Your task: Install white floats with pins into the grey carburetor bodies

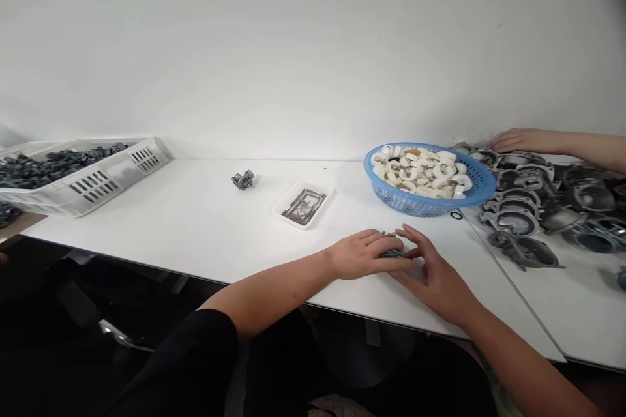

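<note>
Near the front edge of the white table, my left hand (369, 254) is closed over a small grey metal part (392, 253). Brass-coloured bits show at the part's top, and my fingers cover most of it. From the right side, my right hand (435, 277) curls its fingers and thumb around the same part. A similar small grey metal casting (243, 180) lies alone on the table to the left. Between it and my hands sits a shallow white tray (325, 199) of thin dark metal pins.
A blue basket (420, 204) of white curved pieces stands behind my hands, beside a black ring (456, 215). Large grey castings (531, 251) crowd the right, where another person's hand (521, 140) rests. White crates (105, 182) of dark parts stand left. A wall closes the back.
</note>
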`<state>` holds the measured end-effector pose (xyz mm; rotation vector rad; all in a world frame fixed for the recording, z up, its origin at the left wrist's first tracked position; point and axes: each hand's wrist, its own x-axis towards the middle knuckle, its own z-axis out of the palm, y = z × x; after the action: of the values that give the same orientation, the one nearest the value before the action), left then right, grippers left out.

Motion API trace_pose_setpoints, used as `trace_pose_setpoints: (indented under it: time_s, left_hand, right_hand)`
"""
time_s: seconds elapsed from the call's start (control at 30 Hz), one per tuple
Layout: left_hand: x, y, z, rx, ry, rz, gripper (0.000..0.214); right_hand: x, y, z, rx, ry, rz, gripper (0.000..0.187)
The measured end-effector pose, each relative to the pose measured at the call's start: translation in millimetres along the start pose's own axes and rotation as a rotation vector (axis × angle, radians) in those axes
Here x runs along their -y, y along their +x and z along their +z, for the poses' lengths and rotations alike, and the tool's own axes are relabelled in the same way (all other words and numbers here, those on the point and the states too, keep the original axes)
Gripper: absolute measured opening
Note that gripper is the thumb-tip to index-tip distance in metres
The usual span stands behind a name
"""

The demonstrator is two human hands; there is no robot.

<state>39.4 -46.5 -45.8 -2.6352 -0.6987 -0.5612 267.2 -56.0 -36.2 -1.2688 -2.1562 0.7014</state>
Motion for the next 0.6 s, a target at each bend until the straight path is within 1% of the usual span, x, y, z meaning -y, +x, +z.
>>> trace_pose_setpoints:
  time_s: [0.1,0.17,0.23,0.3,0.4,0.43,0.5,0.6]
  left_hand:
    - [2.8,-1.6,5.1,-0.089,-0.042,-0.011,0.036]
    - [4.7,-2.6,8.4,-0.152,-0.098,-0.037,0.035]
    - [5.9,-3.0,10.2,-0.189,-0.157,-0.1,0.036]
    - [6.4,-2.5,10.3,-0.23,-0.206,-0.178,0.043]
    - [7.4,-2.0,7.5,-0.265,-0.277,-0.291,0.059]
    - [8.4,-2.5,6.1,-0.261,-0.31,-0.34,0.063]
    - [12.3,-4.8,3.2,-0.215,-0.413,-0.423,0.071]
    - [22.9,-11.4,-2.0,-0.095,-0.611,-0.521,0.075]
  right_hand:
    - [3.3,11.9,5.9,0.066,0.089,-0.008,0.064]
    - [3.3,14.5,9.0,0.073,0.166,-0.009,0.061]
    - [2.4,15.0,10.7,0.052,0.218,-0.021,0.06]
    - [2.1,16.0,10.2,0.022,0.168,-0.037,0.059]
    - [5.2,23.9,3.7,0.007,0.011,-0.11,0.052]
    - [7.3,28.6,0.0,0.02,-0.029,-0.146,0.049]
    - [12.9,40.8,-8.1,0.067,-0.08,-0.217,0.045]
    - [20.7,60.6,-16.3,0.141,-0.111,-0.24,0.045]
